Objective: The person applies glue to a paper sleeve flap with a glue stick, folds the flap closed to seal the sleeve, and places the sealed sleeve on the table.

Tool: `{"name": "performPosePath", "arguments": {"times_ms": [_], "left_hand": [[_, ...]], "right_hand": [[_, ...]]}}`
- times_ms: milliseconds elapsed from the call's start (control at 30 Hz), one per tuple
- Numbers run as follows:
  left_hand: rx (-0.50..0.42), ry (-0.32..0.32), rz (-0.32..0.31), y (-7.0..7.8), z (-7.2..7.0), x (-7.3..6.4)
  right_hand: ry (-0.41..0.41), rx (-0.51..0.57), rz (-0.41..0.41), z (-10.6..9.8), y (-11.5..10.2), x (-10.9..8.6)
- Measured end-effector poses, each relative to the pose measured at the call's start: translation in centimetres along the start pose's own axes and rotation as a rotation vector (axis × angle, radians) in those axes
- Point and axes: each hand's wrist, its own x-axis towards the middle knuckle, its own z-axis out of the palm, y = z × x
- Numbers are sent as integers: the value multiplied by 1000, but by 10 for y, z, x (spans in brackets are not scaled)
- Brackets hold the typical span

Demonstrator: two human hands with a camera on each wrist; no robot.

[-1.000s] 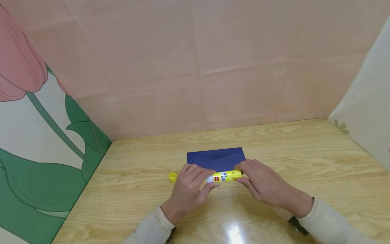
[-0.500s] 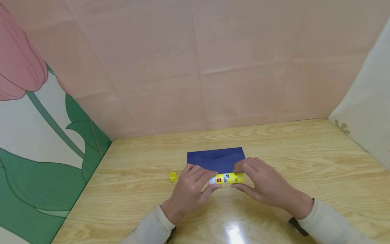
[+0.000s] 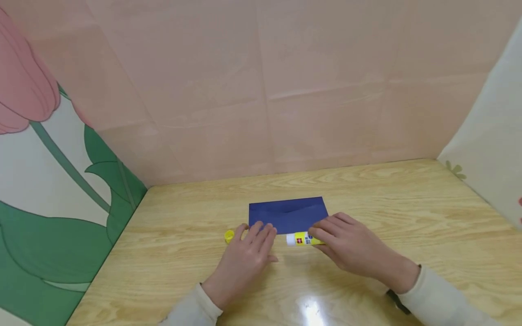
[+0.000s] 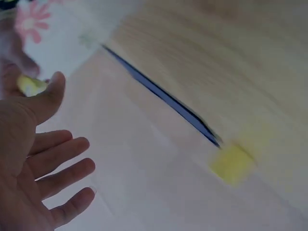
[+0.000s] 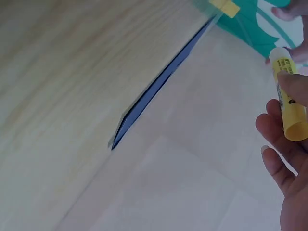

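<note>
My right hand (image 3: 350, 246) grips a yellow glue stick (image 3: 301, 239) between thumb and fingers, its white end pointing left. In the right wrist view the thumb lies across the yellow barrel of the glue stick (image 5: 294, 118). Apart from it, my left hand (image 3: 246, 260) holds nothing, its fingers spread and loosely extended. Just left of those fingers stands the small yellow cap (image 3: 229, 236), on the table. A dark blue envelope (image 3: 287, 215) lies beyond both hands; the left fingertips overlap its near edge in the head view.
The wood-grain table (image 3: 183, 226) runs back to a pink-beige sheet (image 3: 261, 90). On the left hangs a panel (image 3: 53, 172) printed with a tulip and green leaves. A pale panel (image 3: 489, 136) borders the right side.
My left hand has let go of the glue stick's white end and moved left towards the yellow cap, its fingers opening. The right hand keeps the glue stick nearly in place.
</note>
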Motion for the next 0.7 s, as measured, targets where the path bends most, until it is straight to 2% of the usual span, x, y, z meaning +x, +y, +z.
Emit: {"name": "performPosePath", "arguments": {"times_ms": [67,167,333,500,700], "left_hand": [[23,-42,-32,-11,4,-10],[24,-100,-115,-28,12,-24],[-41,-241,-241,-53,24,-37],[-140,-354,-303,-64,32,-44],[-195,-391,-321,-67,31,-45]], "right_hand": [[3,-12,-18,1,2,-1],[21,-5,-32,2,5,-3],[18,5,-16,1,6,-6],[12,18,-12,2,5,-6],[39,41,-30,3,5,-4]]}}
